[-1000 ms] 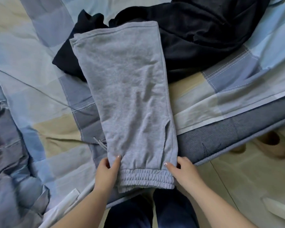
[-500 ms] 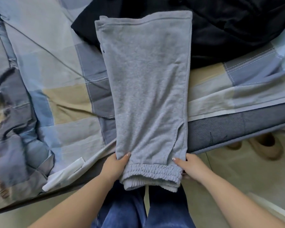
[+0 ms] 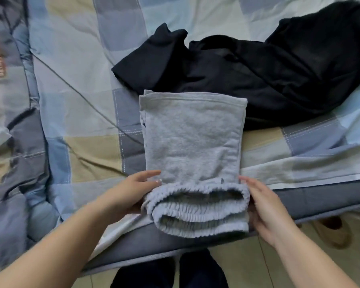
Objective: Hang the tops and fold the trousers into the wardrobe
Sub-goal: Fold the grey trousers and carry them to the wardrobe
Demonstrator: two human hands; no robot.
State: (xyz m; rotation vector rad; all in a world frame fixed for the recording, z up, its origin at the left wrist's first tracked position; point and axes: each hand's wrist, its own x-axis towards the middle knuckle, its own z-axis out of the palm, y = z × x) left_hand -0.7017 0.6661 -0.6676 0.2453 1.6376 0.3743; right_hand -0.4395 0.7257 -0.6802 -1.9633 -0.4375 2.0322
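The grey trousers [image 3: 191, 142] lie folded into a short stack at the near edge of the bed [image 3: 312, 196], their gathered elastic band [image 3: 197, 206] turned toward me and hanging a little over that edge. My left hand [image 3: 131, 192] grips the band's left end, thumb laid on top of the fabric and the other fingers tucked under it. My right hand [image 3: 264, 206] is at the band's right end with its fingers nearly straight along the side of the stack; I cannot tell whether they pinch the cloth or only steady it.

Just beyond the trousers, touching their far fold, a black garment [image 3: 258, 65] sprawls unfolded across the checked quilt [image 3: 75, 104]. To the right of the trousers and below the bed's edge, a tan slipper [image 3: 333, 233] sits on the floor.

As I judge it, this pair is folded small enough to carry, so what it needs is a lift and a place in the wardrobe, which is not in view. The black garment is untouched, and whether it is a top for hanging or more trousers I cannot say from here.
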